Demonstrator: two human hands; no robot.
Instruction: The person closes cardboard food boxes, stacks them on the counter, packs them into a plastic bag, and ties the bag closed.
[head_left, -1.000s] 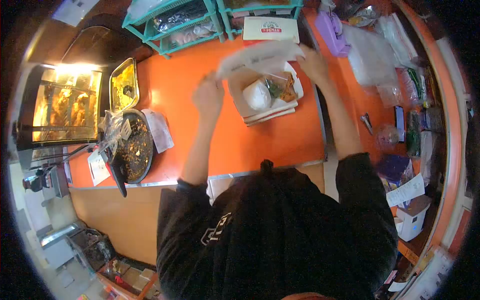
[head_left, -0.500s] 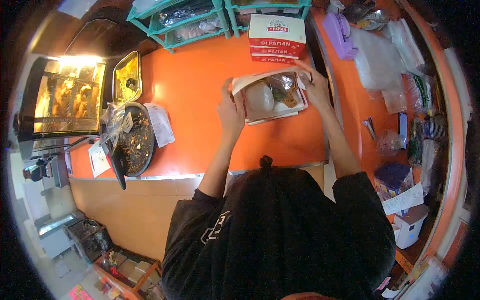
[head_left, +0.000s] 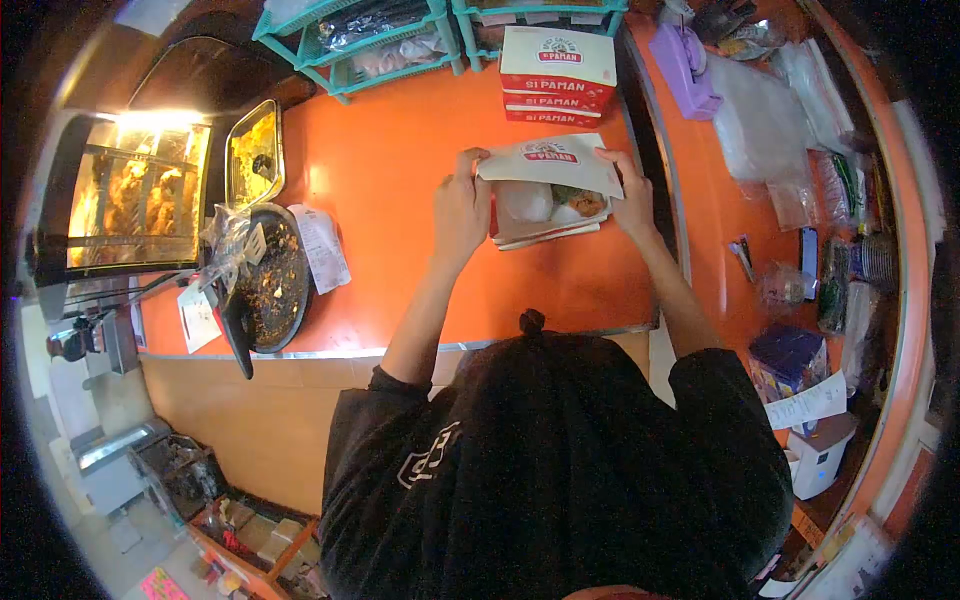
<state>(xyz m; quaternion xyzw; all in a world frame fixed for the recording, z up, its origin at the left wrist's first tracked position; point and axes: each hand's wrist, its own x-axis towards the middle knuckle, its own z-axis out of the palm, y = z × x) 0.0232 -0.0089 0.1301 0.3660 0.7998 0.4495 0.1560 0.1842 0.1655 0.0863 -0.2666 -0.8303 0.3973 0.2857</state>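
Observation:
A cardboard meal box (head_left: 548, 237) sits on the orange counter between my hands, its printed white lid (head_left: 530, 172) tilted partly down over it. Through the front gap show a white mound, likely wrapped rice (head_left: 527, 203), and some brown and green food (head_left: 585, 204). My left hand (head_left: 463, 215) pinches the lid at its left corner, fingers closed. At the opposite corner, my right hand (head_left: 630, 196) grips the lid's right edge between thumb and fingers. The back of the box is hidden under the lid.
Behind stands a stack of closed red-and-white boxes (head_left: 557, 75). To the left are a stone mortar (head_left: 283, 285), a receipt (head_left: 320, 250), a yellow-filled tray (head_left: 255, 155) and a lit food warmer (head_left: 135, 195). Plastic bags (head_left: 755, 120) and a purple dispenser (head_left: 682, 70) lie right.
The lid has come forward and down, so its printed top now shows and covers more of the food. Both hands have moved with it, still at its sides.

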